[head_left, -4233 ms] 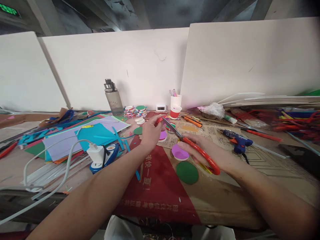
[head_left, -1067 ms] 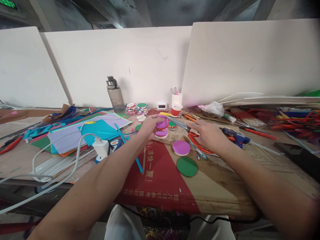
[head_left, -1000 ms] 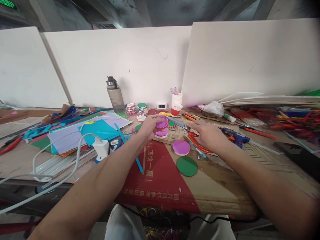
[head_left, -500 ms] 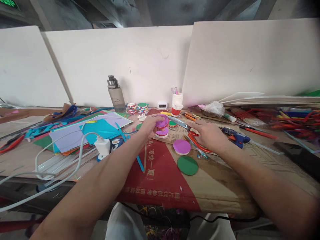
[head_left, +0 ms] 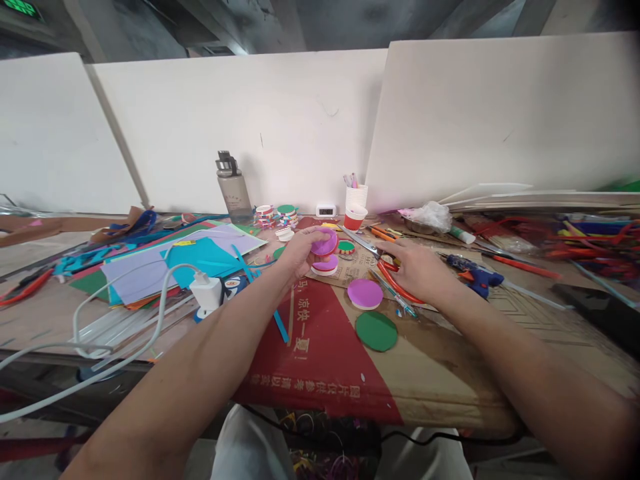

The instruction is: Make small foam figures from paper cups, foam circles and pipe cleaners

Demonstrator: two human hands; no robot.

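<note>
My left hand (head_left: 305, 249) pinches a purple-topped disc (head_left: 325, 243) with a red edge, holding it tilted above the work surface. Directly below is another purple-topped disc (head_left: 325, 265) with a white and red side. My right hand (head_left: 413, 263) is closed at the scissors (head_left: 369, 245), whose red handles (head_left: 395, 280) lie partly under the fingers; the blades point away to the left. Nearer me lie a purple disc (head_left: 365, 293) and a green disc (head_left: 377, 331). A small green-topped disc (head_left: 346, 247) with a patterned edge sits between the hands.
Red-printed cardboard (head_left: 320, 360) covers the table. To the left are coloured paper sheets (head_left: 150, 270), a white plug (head_left: 206, 293) with cables and a bottle (head_left: 234, 193). A red-and-white cup (head_left: 355, 217) stands behind. On the right are a blue glue gun (head_left: 473, 275) and a dark phone (head_left: 600, 310).
The scissors have turned slightly and their blades look thinner from this angle. My left hand still holds the purple-topped disc in nearly the same place.
</note>
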